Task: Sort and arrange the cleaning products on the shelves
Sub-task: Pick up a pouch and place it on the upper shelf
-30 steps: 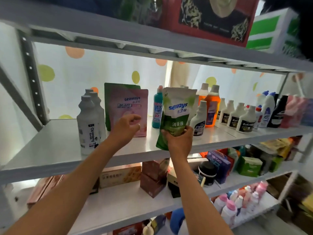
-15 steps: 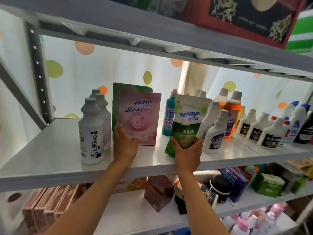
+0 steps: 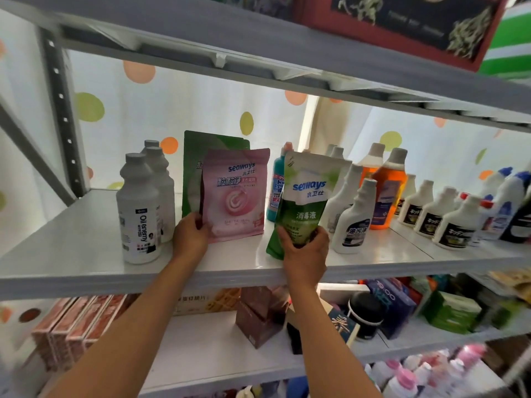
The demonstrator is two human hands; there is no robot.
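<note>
A pink Seaways pouch (image 3: pixel 238 193) stands upright on the white middle shelf (image 3: pixel 71 251), in front of a taller green pouch (image 3: pixel 198 156). My left hand (image 3: pixel 190 238) grips the pink pouch's lower left corner, fingers curled round its edge. My right hand (image 3: pixel 305 254) holds a green-and-white Seaways pouch (image 3: pixel 309 196) by its bottom, tilted slightly, just above the shelf's front. Two white Oil enemy bottles (image 3: pixel 139 211) stand left of the pouches.
A teal bottle (image 3: pixel 277 185), white spray bottles (image 3: pixel 356 216), orange bottles (image 3: pixel 388 185) and further white and blue-capped bottles (image 3: pixel 457 222) fill the shelf's right side. An upper shelf (image 3: pixel 258 44) hangs close overhead. Boxes (image 3: pixel 258 317) and a black jar (image 3: pixel 365 314) sit on the shelf below.
My left hand has moved from hovering loosely to gripping the pink pouch's lower left corner. The right hand keeps holding the green-and-white pouch at about the same spot.
</note>
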